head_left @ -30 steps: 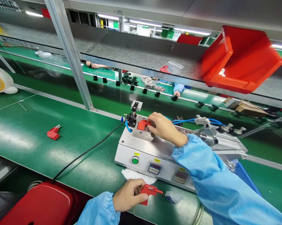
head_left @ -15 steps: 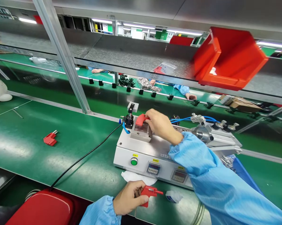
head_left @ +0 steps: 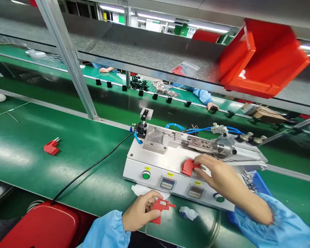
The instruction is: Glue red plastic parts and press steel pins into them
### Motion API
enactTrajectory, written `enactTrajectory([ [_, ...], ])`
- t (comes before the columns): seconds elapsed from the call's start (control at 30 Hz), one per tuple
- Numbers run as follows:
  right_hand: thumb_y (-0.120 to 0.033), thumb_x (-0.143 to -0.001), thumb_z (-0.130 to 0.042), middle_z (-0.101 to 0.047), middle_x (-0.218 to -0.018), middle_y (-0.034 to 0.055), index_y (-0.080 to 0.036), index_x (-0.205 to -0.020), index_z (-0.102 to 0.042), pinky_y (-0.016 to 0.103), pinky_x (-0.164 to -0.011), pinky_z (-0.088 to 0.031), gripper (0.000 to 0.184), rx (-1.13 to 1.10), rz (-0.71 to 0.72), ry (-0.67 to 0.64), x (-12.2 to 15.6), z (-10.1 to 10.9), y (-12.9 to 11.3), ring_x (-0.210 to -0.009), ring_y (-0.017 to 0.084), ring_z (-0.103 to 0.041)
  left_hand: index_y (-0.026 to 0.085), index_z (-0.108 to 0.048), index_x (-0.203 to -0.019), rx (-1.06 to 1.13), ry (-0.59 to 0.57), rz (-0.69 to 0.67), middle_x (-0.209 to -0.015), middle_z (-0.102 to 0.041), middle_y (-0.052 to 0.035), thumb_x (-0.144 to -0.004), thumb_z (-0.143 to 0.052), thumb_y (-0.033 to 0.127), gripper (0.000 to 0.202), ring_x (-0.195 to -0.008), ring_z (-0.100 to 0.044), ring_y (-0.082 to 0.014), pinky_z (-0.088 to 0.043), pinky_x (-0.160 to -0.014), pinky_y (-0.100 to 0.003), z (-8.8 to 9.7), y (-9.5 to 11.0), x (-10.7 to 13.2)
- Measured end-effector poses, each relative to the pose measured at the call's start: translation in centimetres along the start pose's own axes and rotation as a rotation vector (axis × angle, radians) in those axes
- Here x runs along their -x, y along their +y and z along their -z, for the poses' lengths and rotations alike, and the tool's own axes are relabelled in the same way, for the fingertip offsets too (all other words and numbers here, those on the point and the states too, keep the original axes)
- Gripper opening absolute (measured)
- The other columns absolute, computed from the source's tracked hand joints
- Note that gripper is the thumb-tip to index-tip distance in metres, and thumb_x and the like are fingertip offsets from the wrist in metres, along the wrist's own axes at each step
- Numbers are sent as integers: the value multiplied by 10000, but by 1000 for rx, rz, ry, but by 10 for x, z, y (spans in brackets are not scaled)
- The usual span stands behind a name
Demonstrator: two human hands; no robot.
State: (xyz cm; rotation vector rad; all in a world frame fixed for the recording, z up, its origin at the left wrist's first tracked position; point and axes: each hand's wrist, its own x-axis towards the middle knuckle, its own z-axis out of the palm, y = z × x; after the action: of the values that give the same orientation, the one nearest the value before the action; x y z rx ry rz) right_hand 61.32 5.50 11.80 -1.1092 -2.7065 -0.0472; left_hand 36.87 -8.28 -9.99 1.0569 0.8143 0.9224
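Note:
My left hand (head_left: 142, 210) is closed around a red plastic part (head_left: 158, 209) shaped like a small pistol, its narrow end pointing right, low over the bench edge. Between the thumb and fingers of my right hand (head_left: 216, 172) is a second red plastic part (head_left: 188, 167), with metal pins partly showing near the fingers. This hand is above the front of a white bench machine (head_left: 155, 165). On the machine's left, the metal fixture block (head_left: 156, 138) has a bare recess, next to a black clamp (head_left: 143, 128). Another red part with metal pins (head_left: 51, 147) lies on the green bench.
A red stool (head_left: 38, 227) stands at the lower left, and a black cable (head_left: 93, 164) crosses the bench. A blue bin (head_left: 262, 186) with metal pieces sits right of the machine. A red bin (head_left: 268, 62) rests on the shelf. Co-workers' hands (head_left: 212, 105) show across the line.
My right hand has moved right and toward me, carrying its red part away from the fixture block, whose recess is now uncovered. My left hand still holds its part, shifted slightly.

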Motion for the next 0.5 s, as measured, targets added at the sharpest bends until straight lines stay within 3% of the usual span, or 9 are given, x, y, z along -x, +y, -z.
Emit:
enactTrajectory([
  [0.13, -251, -1020, -495, -760, -1080, 115, -192, -1082, -710, 347, -697, -605, 231, 135, 14, 74, 15, -11, 3, -902, 259, -753, 166, -686, -1214, 63, -22, 33, -812, -648, -14, -770, -873, 668, 695, -655, -521, -115, -427, -621, -229, 4, 2, 1],
  [0.23, -324, -1094, -402, -761, -1076, 131, -178, -1056, -698, 364, -650, -584, 332, 264, 31, 235, 27, -5, -8, -853, 266, -746, 168, -686, -1209, 68, -10, 5, -907, -712, -55, -764, -894, 637, 679, -717, -611, -136, -484, -662, -234, 15, 24, 6],
  [0.37, -406, -1135, -397, -766, -1026, 101, -191, -1082, -670, 366, -701, -590, 351, 229, -50, 468, 58, -1, -39, -855, 254, -751, 184, -708, -1235, -89, 59, -174, -1117, -765, -114, -856, -853, 523, 528, -941, -720, -205, -563, -809, -274, 37, 94, 6],
  [0.5, -389, -1112, -501, -773, -1019, 51, -235, -1101, -675, 301, -848, -615, 233, -55, -92, 579, 101, -22, -63, -864, 210, -766, 194, -700, -1256, -470, 219, -423, -1133, -762, -97, -942, -736, 380, 366, -974, -719, -214, -564, -826, -290, 56, 181, -24],
])
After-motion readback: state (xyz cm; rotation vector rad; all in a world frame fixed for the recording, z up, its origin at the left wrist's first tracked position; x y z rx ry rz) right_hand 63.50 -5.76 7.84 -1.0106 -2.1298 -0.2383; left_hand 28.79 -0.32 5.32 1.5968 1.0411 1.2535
